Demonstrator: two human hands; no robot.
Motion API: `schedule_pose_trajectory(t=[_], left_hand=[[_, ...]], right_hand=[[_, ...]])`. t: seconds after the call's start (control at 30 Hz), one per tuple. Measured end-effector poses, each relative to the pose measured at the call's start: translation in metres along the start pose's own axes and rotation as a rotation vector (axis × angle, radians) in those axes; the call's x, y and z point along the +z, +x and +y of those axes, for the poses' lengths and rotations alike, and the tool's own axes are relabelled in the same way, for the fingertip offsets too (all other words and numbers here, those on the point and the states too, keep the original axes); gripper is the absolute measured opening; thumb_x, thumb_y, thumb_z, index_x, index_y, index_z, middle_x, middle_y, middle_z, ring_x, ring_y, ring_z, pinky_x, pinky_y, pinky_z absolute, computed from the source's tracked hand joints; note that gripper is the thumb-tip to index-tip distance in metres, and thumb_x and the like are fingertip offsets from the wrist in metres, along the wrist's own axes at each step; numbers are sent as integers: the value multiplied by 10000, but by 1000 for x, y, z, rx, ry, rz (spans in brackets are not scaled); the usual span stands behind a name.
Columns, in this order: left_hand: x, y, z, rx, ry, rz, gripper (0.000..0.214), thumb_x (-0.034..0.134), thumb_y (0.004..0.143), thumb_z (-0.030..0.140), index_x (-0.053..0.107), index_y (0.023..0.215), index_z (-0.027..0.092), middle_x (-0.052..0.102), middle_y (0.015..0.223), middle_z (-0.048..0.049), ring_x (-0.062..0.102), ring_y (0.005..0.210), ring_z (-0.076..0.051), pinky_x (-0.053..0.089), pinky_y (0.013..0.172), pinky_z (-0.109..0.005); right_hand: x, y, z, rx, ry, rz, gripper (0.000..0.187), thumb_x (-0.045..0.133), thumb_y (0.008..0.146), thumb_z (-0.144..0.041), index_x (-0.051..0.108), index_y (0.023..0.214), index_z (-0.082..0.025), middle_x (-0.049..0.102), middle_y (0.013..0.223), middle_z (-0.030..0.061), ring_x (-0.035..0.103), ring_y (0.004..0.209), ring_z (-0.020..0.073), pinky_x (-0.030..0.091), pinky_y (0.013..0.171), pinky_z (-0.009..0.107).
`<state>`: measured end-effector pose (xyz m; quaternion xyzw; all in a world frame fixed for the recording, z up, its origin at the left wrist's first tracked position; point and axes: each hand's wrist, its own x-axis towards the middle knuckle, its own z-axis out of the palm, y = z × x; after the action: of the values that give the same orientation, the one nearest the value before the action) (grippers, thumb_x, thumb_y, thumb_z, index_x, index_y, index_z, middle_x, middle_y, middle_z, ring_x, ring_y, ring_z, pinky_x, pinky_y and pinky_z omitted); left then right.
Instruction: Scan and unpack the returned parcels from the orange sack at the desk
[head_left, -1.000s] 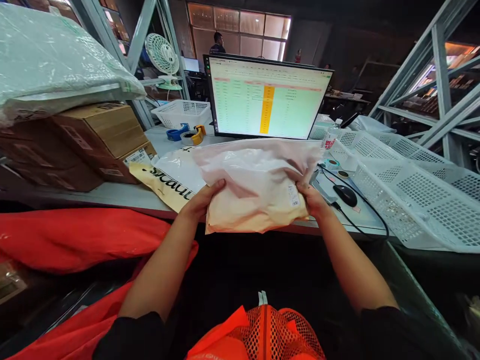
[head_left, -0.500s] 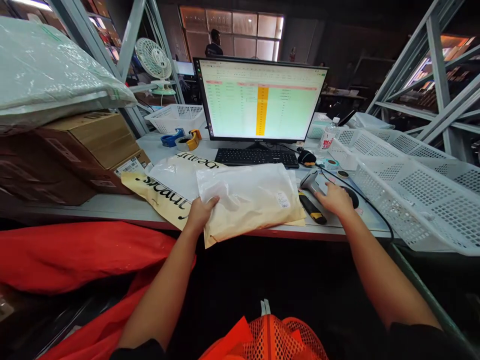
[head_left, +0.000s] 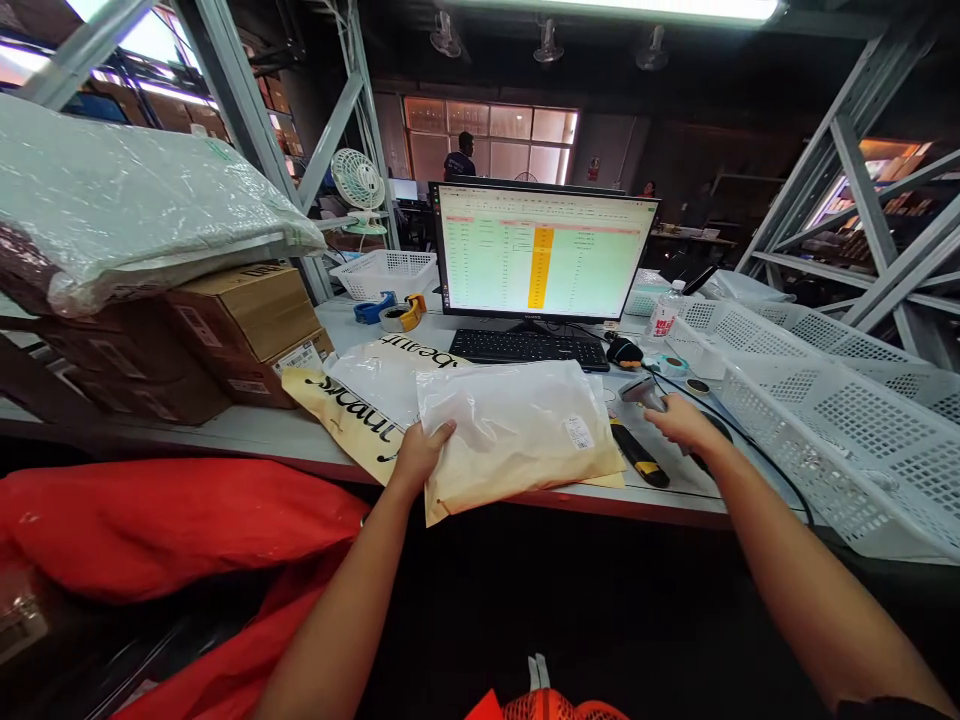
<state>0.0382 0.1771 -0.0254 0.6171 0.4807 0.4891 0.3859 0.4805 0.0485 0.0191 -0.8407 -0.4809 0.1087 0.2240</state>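
Note:
My left hand [head_left: 421, 452] grips the left edge of a clear plastic bag [head_left: 510, 430] with pale yellow contents, its thumb lying on top. A small white barcode label [head_left: 579, 432] is stuck near the bag's right side. Under and left of it lie yellow packages with black lettering [head_left: 352, 415]. My right hand [head_left: 684, 422] is wrapped around the handle of a grey barcode scanner [head_left: 643, 392], whose head points left toward the bag. Between the bag and the scanner, a black and yellow utility knife [head_left: 639, 455] rests on the table.
A monitor [head_left: 544, 255] and black keyboard [head_left: 531, 346] stand behind the bag. White baskets [head_left: 847, 450] line the right side, with a black cable beside them. Cardboard boxes [head_left: 247, 310] are stacked at left. Tape dispensers [head_left: 403, 314] and a bottle [head_left: 665, 310] sit farther back.
The view has tilted up, so everything sits lower in the picture. My right hand has closed around the scanner's handle and turned its head leftward. My left hand keeps its hold on the bag.

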Motion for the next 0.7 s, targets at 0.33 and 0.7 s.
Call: schedule_pose_trajectory(t=[0.33, 0.7], left_hand=[[-1, 0, -1, 15, 14, -2, 574, 761, 690, 631, 756, 997, 146, 810, 1098, -186, 750, 1096, -413, 579, 1045, -557], [-12, -19, 10, 204, 52, 93, 623, 708, 794, 697, 784, 1064, 140, 809, 1087, -165, 736, 1137, -391, 584, 1047, -485]], right_hand=[[-92, -90, -10, -120, 361, -680, 552, 823, 754, -712, 640, 975, -241, 460, 631, -77, 288, 435, 55, 184, 383, 209], [-74, -81, -16, -187, 319, -518, 554, 780, 781, -733, 637, 1001, -246, 476, 646, -60, 357, 478, 78, 213, 400, 210]])
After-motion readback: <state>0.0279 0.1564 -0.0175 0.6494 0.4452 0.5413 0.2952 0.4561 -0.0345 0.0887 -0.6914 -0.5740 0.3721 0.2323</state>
